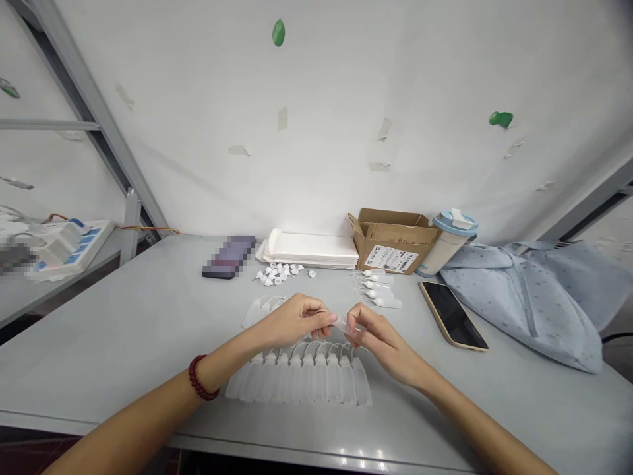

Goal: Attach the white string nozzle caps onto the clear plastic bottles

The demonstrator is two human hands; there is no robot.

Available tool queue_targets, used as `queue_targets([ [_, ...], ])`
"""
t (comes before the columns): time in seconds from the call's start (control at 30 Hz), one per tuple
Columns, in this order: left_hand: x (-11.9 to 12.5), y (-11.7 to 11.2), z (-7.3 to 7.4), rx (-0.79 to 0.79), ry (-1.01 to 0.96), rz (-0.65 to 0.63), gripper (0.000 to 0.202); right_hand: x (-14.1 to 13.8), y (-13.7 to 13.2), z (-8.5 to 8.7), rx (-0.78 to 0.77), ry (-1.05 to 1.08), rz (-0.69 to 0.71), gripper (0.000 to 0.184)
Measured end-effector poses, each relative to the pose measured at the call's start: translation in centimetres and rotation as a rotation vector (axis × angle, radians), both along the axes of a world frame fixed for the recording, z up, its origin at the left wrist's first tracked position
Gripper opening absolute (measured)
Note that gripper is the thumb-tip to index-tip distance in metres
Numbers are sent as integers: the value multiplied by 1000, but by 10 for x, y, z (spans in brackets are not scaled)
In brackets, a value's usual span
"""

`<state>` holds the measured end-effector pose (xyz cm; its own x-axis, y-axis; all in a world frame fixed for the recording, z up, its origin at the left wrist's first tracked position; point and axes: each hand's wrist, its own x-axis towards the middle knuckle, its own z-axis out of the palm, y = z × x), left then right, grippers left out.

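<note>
One small translucent piece [342,324] is held between the left hand [304,318] and the right hand [376,338], just over the far side of the row of bottles [306,382]. The left fingers are closed narrowly, thumb pressed against forefinger at one end of the piece; the right fingers pinch its other end. Skin covers much of the piece, so its full shape cannot be made out.

The row of bottles lies flat on the table [123,343], the translucent bodies side by side with their bases toward the person and thin curved straps at their necks. A red beaded bracelet [202,379] on the left wrist is just left of the row.

Beyond the row, partly behind the left hand, lie more translucent bottles [252,313]. Farther beyond it are loose white caps [277,273] and a stack of white packets [311,244]. Beyond the row and to its right are a few bottles with white tops [388,303], an open cardboard box [395,234] and a blue-lidded cup [439,254]. Well right of the row are a phone [455,315] and a pale blue cloth bag [524,297].
</note>
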<state>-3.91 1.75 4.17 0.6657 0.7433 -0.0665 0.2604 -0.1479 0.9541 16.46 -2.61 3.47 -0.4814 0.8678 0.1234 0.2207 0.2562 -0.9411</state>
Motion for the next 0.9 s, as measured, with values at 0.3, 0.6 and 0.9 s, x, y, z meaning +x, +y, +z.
queue_targets([
  [0.3, 1, -4, 6, 45, -18, 71, 21, -2, 0, 1, -28, 8, -19, 9],
  [0.6, 4, -9, -1, 191, -52, 167, 20, -2, 3, 1, -103, 92, -49, 6],
  [0.9, 5, -8, -1, 179, -47, 158, 23, -3, 5, -2, -173, 169, -39, 7],
])
